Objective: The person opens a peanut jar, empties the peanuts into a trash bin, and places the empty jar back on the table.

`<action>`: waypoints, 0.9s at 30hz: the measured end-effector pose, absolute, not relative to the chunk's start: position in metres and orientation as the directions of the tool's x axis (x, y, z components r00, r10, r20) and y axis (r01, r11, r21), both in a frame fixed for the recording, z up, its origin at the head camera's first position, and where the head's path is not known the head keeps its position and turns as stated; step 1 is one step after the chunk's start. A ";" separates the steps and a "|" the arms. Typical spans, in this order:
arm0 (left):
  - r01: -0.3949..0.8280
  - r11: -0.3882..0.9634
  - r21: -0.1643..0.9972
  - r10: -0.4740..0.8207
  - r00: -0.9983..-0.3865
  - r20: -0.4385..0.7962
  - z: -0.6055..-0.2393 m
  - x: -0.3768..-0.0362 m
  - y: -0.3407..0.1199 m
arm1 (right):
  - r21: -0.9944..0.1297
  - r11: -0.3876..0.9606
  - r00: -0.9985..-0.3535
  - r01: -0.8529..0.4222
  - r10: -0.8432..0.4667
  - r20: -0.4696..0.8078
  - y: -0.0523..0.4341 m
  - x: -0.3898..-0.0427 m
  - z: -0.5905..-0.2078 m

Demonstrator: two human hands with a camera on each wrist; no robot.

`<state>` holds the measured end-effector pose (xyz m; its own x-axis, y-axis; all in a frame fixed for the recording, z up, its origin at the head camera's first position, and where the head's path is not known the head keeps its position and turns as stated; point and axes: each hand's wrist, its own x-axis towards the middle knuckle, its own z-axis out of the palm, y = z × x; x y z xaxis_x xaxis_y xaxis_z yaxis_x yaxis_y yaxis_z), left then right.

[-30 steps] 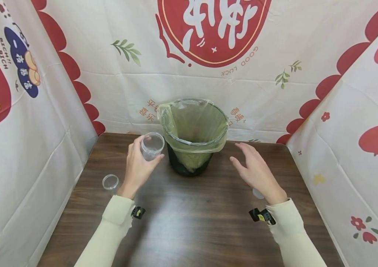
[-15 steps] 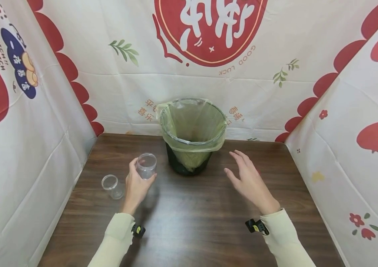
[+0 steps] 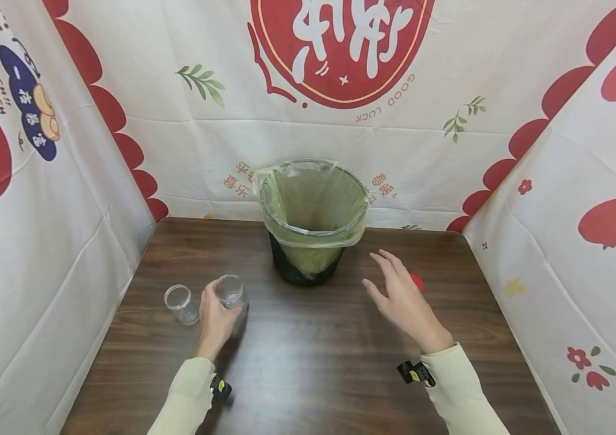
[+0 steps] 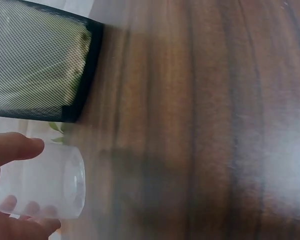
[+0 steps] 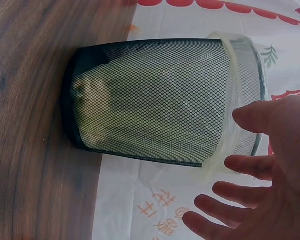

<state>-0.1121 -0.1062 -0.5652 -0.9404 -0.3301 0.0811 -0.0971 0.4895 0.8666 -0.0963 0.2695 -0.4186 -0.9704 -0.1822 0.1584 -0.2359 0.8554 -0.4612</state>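
My left hand (image 3: pixel 214 323) grips a clear plastic jar (image 3: pixel 231 290), thumb on one side and fingers on the other. The jar is upright, its mouth uncovered, and its base is close over the table. In the left wrist view the jar (image 4: pixel 45 180) is see-through, with fingers visible behind it. Just left of that hand stands a second clear jar (image 3: pixel 182 305), also without a lid. My right hand (image 3: pixel 406 305) hovers over the right half of the table, fingers spread and holding nothing. A round red thing (image 3: pixel 417 282) lies partly hidden behind it.
A black mesh waste bin (image 3: pixel 308 260) with a pale yellow-green liner folded over its rim stands at the back middle of the dark wooden table (image 3: pixel 308 374). White printed cloth (image 3: pixel 368 145) hangs behind and along both sides.
My left hand has lowered the jar from beside the bin toward the table, forward-left near the second jar. My right hand has shifted slightly left and toward me, uncovering part of the red thing.
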 end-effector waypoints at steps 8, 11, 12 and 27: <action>-0.084 0.511 0.855 -0.350 -0.930 0.117 -0.603 -0.116 -0.117 | -0.462 0.851 -0.966 -0.249 -0.186 0.177 0.271 -0.097 -0.418; -0.088 0.522 0.848 -0.365 -0.922 0.129 -0.615 -0.118 -0.119 | -0.463 0.853 -0.968 -0.243 -0.184 0.169 0.271 -0.098 -0.418; -0.095 0.512 0.854 -0.363 -0.925 0.115 -0.614 -0.117 -0.120 | -0.463 0.853 -0.969 -0.240 -0.183 0.165 0.271 -0.098 -0.418; -0.090 0.519 0.850 -0.304 -0.949 0.085 -0.581 -0.109 -0.118 | -0.461 0.852 -0.967 -0.247 -0.189 0.168 0.272 -0.098 -0.418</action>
